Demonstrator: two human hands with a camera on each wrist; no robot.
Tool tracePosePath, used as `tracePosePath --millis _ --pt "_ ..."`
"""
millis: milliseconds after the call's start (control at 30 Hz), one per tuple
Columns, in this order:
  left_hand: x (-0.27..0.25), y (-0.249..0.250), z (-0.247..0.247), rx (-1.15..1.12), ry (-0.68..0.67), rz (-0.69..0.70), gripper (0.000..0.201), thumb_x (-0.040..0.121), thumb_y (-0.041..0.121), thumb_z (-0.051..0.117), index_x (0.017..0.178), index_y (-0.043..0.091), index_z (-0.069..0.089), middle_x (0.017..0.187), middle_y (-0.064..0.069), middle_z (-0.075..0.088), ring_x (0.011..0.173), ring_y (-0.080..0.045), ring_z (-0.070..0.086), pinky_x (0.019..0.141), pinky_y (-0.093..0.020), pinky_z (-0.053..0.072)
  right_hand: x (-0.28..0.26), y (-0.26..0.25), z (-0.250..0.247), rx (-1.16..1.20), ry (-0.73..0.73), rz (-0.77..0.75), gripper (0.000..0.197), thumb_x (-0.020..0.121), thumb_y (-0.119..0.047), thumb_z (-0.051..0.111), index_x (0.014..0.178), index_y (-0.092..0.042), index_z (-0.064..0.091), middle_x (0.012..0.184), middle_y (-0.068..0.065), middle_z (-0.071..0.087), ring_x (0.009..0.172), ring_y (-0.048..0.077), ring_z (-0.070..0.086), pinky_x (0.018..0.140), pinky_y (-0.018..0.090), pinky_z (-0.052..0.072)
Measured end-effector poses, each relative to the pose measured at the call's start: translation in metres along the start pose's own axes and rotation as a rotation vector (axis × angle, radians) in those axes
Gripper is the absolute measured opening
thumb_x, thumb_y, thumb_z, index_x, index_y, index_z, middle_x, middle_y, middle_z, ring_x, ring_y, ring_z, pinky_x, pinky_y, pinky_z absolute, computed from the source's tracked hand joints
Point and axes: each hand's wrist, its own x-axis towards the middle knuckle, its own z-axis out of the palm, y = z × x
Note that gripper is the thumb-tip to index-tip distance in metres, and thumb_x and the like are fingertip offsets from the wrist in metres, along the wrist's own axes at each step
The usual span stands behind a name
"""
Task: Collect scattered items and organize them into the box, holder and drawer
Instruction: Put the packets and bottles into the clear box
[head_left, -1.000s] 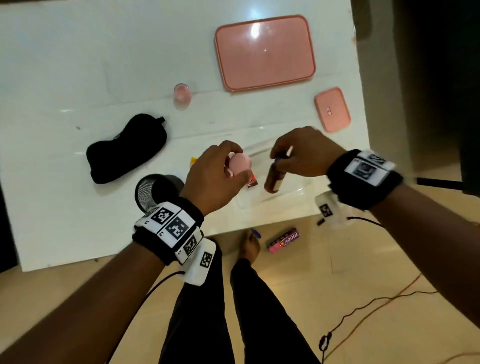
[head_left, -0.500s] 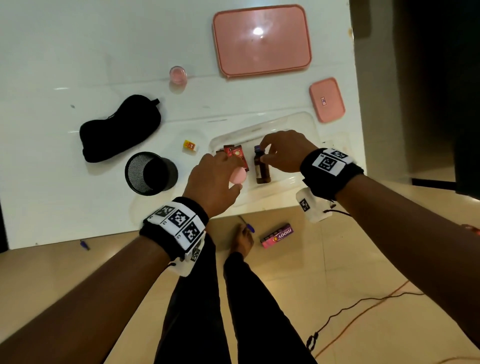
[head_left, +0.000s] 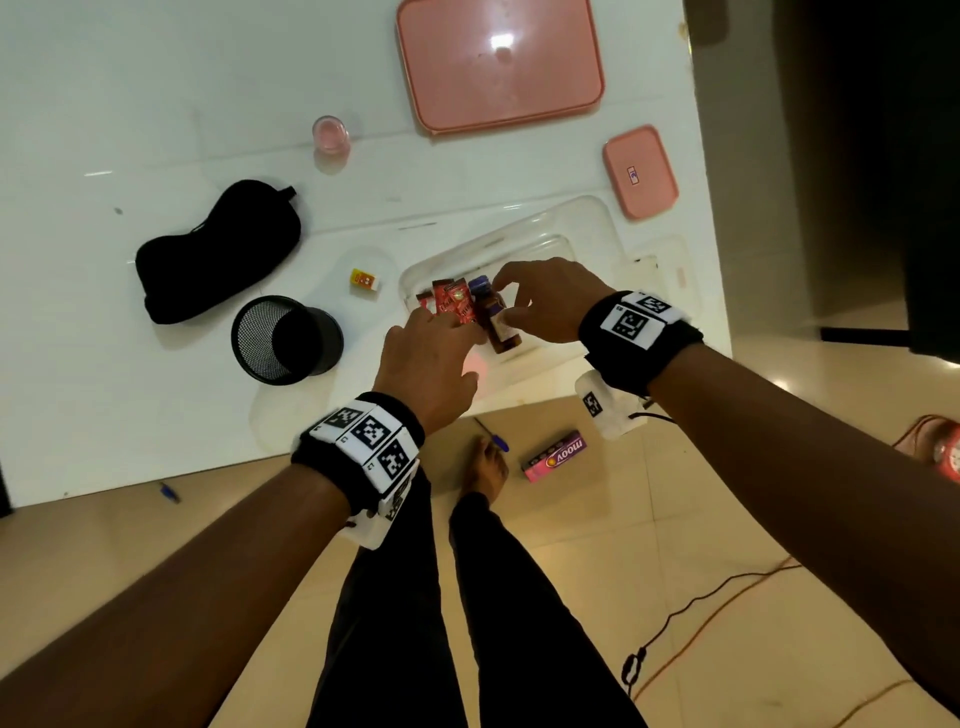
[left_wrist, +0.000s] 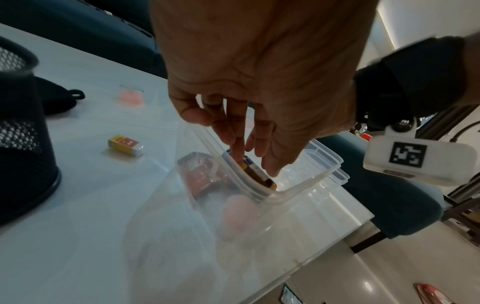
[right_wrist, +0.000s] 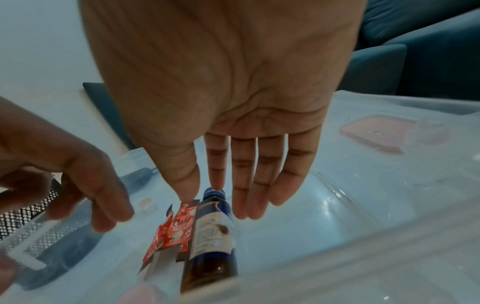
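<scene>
head view: both hands' fingers now released, pink ball (head_left: 474, 367) and bottle (head_left: 496, 322) left in the clear box (head_left: 597, 228).

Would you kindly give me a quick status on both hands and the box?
Left hand open over clear box. Right hand open, fingertips at bottle lying inside. Nothing in the way.

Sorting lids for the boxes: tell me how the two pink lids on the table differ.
The large pink lid is far bigger than the small pink lid. The large one is plain; the small one bears a small mark in its middle. Both are rounded rectangles lying flat on the white table.
</scene>
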Motion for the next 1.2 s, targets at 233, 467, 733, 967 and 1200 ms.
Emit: tracePosePath --millis 233,467,733,967,1200 --pt "-0.006 -0.038 -0.035 -0.239 0.175 -0.014 0.024 0.087 0.031 0.061 0.108 0.023 0.066 0.097 0.001 0.062 0.091 -0.024 0.056 0.079 -0.038 0.046 -0.009 -0.019 -0.038 0.057 0.114 -0.070 0.026 0.091 -0.039 0.061 0.116 -0.034 0.061 0.099 -0.013 0.070 0.095 0.014 0.062 0.088 0.034 0.048" --pt "0.017 -0.095 -0.076 -0.217 0.109 -0.121 0.021 0.086 0.028 0.061 0.107 0.026 0.062 0.099 0.004 0.061 0.093 -0.021 0.057 0.077 -0.035 0.046 0.025 -0.084 -0.097 0.037 0.188 -0.196 0.025 0.091 -0.041 0.061 0.114 -0.032 0.064 0.095 -0.012 0.069 0.088 0.010 0.061 0.086 0.030 0.047" --pt "0.086 -0.131 -0.107 -0.020 -0.201 -0.031 0.038 0.082 0.027 0.067 0.118 0.027 0.055 0.111 0.001 0.058 0.106 -0.021 0.055 0.087 -0.033 0.047 0.152 -0.153 -0.118 -0.196 0.105 -0.283 0.040 0.089 -0.037 0.063 0.127 -0.028 0.055 0.121 -0.003 0.062 0.114 0.021 0.055 0.088 0.030 0.040" --pt "0.128 -0.146 -0.106 0.177 -0.439 0.031 0.043 0.076 0.025 0.076 0.113 0.025 0.055 0.104 0.001 0.057 0.096 -0.022 0.057 0.080 -0.034 0.048 0.215 -0.158 -0.094 -0.225 0.092 -0.261 0.061 0.076 -0.040 0.076 0.129 -0.031 0.048 0.123 0.005 0.048 0.097 0.025 0.052 0.078 0.036 0.043" --pt "0.141 -0.145 -0.095 0.257 -0.574 0.116 0.050 0.069 0.029 0.082 0.111 0.022 0.058 0.110 -0.001 0.060 0.098 -0.023 0.060 0.075 -0.029 0.047 0.229 -0.140 -0.086 -0.290 0.100 -0.274 0.043 0.078 -0.037 0.071 0.114 -0.022 0.055 0.110 0.005 0.057 0.098 0.028 0.058 0.074 0.034 0.042"
